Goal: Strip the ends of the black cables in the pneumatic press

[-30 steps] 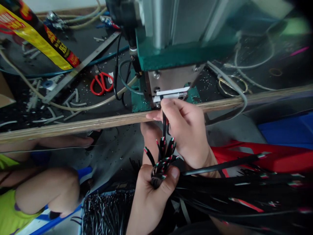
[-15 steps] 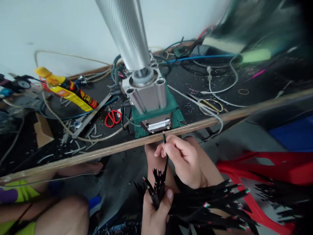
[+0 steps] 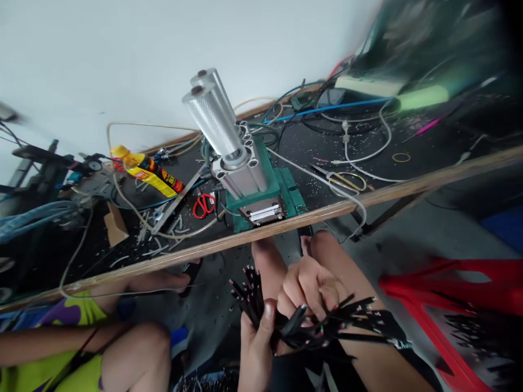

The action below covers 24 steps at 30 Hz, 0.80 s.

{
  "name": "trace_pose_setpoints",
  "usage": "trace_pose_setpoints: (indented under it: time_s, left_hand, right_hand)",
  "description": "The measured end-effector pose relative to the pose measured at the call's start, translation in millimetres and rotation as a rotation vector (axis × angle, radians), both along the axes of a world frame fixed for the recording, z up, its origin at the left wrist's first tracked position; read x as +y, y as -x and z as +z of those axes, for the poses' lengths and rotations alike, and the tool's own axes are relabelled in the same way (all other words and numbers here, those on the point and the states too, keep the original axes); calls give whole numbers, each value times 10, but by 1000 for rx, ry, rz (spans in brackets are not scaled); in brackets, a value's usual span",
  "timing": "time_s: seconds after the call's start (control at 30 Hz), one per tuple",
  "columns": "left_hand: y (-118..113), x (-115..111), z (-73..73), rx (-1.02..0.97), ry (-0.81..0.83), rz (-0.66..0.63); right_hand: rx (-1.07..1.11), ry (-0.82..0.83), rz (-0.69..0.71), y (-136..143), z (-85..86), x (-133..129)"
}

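My left hand (image 3: 256, 343) is closed around a bunch of thin black cables (image 3: 254, 296), whose stripped ends with small coloured wire tips fan out above the thumb. Just right of it, my right hand (image 3: 306, 286) is curled, with its fingertips down among more black cables (image 3: 339, 324) lying across my lap. Its fingers appear closed on a cable there, though part of the grip is hidden. Beyond both hands, at the table's edge, stands a pneumatic press (image 3: 245, 169) on a green base, with two knurled metal cylinders and a white strip across its front.
The wooden table edge (image 3: 318, 212) runs between my knees and the press. Red-handled scissors (image 3: 203, 206), a yellow bottle (image 3: 153, 174), gold-handled scissors (image 3: 343, 181) and loose cords lie on the tabletop. A red stool (image 3: 429, 283) holds more cables at right. Another person's leg (image 3: 134, 354) is at left.
My right hand has drawn back from the front of the press, where it held up one cable, down to the cables on my lap. The view has tilted up and shifted.
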State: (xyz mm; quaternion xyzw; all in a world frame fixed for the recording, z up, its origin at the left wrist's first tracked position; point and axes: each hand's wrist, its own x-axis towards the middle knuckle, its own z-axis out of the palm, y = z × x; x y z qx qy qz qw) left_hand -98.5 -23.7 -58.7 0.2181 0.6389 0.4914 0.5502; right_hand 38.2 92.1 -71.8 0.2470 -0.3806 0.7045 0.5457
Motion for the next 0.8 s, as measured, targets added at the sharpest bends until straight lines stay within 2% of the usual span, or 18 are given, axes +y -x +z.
trace_pose_setpoints:
  time_s: [0.07, 0.1, 0.23, 0.3, 0.4, 0.5, 0.6, 0.7, 0.8]
  left_hand:
    - [-47, -1, 45, 23, -3, 36]
    - [-78, 2, 82, 45, -21, 46]
    - [-192, 20, 242, 82, -31, 34]
    - [-228, 37, 296, 59, 7, -3]
    - [-267, 75, 347, 27, -35, 21]
    - [-278, 113, 390, 23, -89, 72]
    - [-257, 126, 417, 47, -62, 17]
    - [-231, 117, 403, 59, -52, -29]
    - [-203, 91, 340, 46, -24, -5]
  right_hand:
    - [2, -77, -62, 28, -50, 36]
    - [-32, -38, -97, 29, -65, 38]
    - [-344, 354, -145, -26, -49, -36]
    - [-481, 450, -155, -60, -3, -78]
    - [-719, 429, -156, -100, 75, -98]
    - [-897, 261, -268, -137, 133, -71]
    - [-895, 143, -377, -170, 160, -40]
    - [-858, 108, -352, -187, 165, -38]
    - [-876, 189, -323, -185, 173, -65]
